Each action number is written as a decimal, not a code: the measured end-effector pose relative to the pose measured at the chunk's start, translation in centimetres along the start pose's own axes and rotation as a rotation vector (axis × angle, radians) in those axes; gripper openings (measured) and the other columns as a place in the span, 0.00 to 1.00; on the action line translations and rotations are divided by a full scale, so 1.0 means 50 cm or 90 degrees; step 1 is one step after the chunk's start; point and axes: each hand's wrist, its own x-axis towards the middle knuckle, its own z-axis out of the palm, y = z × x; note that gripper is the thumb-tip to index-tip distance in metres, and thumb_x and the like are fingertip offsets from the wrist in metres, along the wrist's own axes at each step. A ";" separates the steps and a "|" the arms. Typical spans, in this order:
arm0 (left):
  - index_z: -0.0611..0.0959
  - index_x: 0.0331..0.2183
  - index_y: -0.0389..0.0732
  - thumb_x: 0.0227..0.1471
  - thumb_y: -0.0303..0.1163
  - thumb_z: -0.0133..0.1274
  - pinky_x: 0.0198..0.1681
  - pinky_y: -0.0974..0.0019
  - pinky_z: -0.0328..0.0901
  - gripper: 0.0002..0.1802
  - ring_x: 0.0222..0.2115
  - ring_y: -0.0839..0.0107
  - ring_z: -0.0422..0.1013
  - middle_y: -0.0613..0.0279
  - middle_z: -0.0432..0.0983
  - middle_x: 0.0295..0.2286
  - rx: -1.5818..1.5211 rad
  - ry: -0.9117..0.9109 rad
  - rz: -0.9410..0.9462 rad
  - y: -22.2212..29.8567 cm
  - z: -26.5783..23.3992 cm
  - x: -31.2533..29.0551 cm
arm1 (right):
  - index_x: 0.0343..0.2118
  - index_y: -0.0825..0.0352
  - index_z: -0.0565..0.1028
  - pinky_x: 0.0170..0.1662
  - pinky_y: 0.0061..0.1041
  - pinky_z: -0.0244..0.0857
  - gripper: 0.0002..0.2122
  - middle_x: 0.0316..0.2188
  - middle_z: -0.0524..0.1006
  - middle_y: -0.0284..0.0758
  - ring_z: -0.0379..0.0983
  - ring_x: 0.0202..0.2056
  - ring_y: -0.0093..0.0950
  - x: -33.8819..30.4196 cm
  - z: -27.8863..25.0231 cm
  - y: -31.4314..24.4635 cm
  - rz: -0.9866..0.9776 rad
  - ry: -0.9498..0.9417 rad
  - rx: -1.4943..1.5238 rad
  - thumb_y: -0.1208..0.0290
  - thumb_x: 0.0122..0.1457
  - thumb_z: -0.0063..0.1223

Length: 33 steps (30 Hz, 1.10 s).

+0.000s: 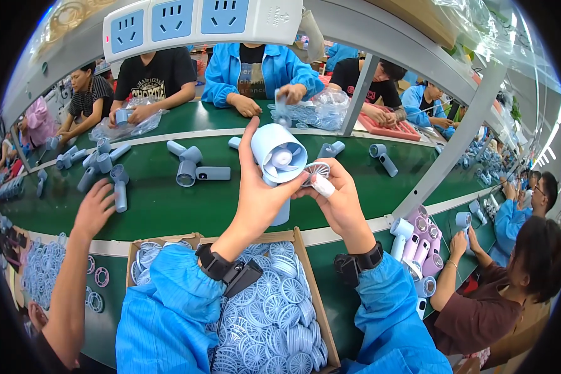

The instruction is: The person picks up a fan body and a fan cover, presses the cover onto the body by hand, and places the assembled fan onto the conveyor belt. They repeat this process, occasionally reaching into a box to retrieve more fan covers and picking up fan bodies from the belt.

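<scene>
My left hand point(253, 194) is closed round a light blue handheld fan point(269, 138), its blades facing me and its open round head uncovered. The fan's handle points down behind my fingers. In my right hand point(343, 204) I pinch a spoked round fan grille point(318, 169), held beside the rim of the fan head. A white wrapping point(322, 185) covers one of my right fingertips. Below my forearms stands a cardboard box point(312, 282) filled with loose light blue grilles point(274, 333).
Several blue fans point(187, 172) lie on the green conveyor belt point(50, 209) ahead. A co-worker's hand point(95, 209) reaches over it from the left. Overhead runs a power strip point(199, 22) on a metal frame; a slanted post point(453, 140) stands right. Purple fans point(431, 249) lie near another worker.
</scene>
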 end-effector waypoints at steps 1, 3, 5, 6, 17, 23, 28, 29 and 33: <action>0.46 0.62 0.46 0.41 0.20 0.62 0.44 0.67 0.67 0.55 0.45 0.68 0.67 0.55 0.62 0.47 -0.032 0.007 -0.007 0.007 0.005 -0.004 | 0.43 0.67 0.68 0.43 0.33 0.71 0.11 0.38 0.73 0.34 0.74 0.39 0.30 -0.001 -0.001 0.002 -0.007 0.000 -0.012 0.72 0.59 0.52; 0.45 0.62 0.44 0.41 0.20 0.63 0.50 0.64 0.65 0.55 0.49 0.67 0.64 0.54 0.59 0.49 -0.065 0.014 -0.015 0.009 0.007 -0.006 | 0.43 0.67 0.68 0.43 0.34 0.71 0.11 0.38 0.73 0.35 0.74 0.39 0.30 -0.002 0.000 0.002 -0.008 0.001 -0.013 0.71 0.59 0.52; 0.46 0.62 0.44 0.41 0.20 0.63 0.50 0.65 0.65 0.55 0.48 0.67 0.65 0.54 0.59 0.49 -0.073 0.016 -0.014 0.006 0.007 -0.004 | 0.43 0.67 0.69 0.42 0.35 0.71 0.11 0.37 0.74 0.36 0.74 0.38 0.31 -0.003 0.000 0.001 -0.012 0.002 -0.017 0.71 0.59 0.52; 0.46 0.62 0.44 0.40 0.20 0.63 0.50 0.65 0.65 0.55 0.48 0.67 0.65 0.54 0.59 0.49 -0.076 0.018 -0.013 0.006 0.005 -0.004 | 0.43 0.67 0.69 0.42 0.35 0.71 0.11 0.37 0.74 0.36 0.74 0.38 0.31 -0.002 0.000 0.002 -0.011 0.002 -0.016 0.71 0.59 0.52; 0.50 0.61 0.46 0.42 0.21 0.62 0.42 0.67 0.68 0.51 0.40 0.71 0.69 0.58 0.65 0.44 0.007 -0.006 0.031 -0.014 0.006 -0.002 | 0.41 0.68 0.69 0.40 0.34 0.70 0.14 0.37 0.73 0.37 0.73 0.37 0.30 0.000 -0.011 0.000 0.025 -0.018 0.045 0.61 0.61 0.48; 0.54 0.58 0.47 0.43 0.21 0.61 0.29 0.71 0.71 0.45 0.32 0.73 0.71 0.60 0.68 0.41 -0.070 -0.040 -0.133 -0.038 0.016 -0.024 | 0.40 0.68 0.70 0.37 0.29 0.70 0.12 0.34 0.74 0.35 0.73 0.34 0.26 -0.003 -0.033 0.025 0.053 -0.009 -0.014 0.63 0.61 0.47; 0.53 0.57 0.48 0.44 0.23 0.62 0.24 0.75 0.69 0.45 0.36 0.72 0.72 0.58 0.66 0.43 -0.078 -0.013 -0.216 -0.072 0.011 -0.025 | 0.39 0.68 0.71 0.33 0.25 0.68 0.11 0.32 0.74 0.33 0.72 0.31 0.23 0.006 -0.044 0.045 0.065 0.062 -0.049 0.65 0.61 0.48; 0.53 0.57 0.48 0.44 0.23 0.62 0.24 0.74 0.69 0.45 0.36 0.72 0.71 0.58 0.65 0.44 -0.086 0.000 -0.217 -0.073 0.009 -0.025 | 0.39 0.69 0.72 0.32 0.23 0.68 0.10 0.31 0.74 0.32 0.72 0.30 0.22 0.008 -0.044 0.046 0.061 0.071 -0.059 0.66 0.61 0.49; 0.53 0.57 0.46 0.42 0.23 0.64 0.30 0.72 0.71 0.46 0.40 0.70 0.70 0.58 0.64 0.45 -0.064 0.071 -0.158 -0.044 0.005 -0.024 | 0.40 0.70 0.72 0.35 0.25 0.70 0.10 0.33 0.75 0.33 0.73 0.34 0.23 0.004 0.004 0.042 0.038 0.061 -0.006 0.69 0.61 0.50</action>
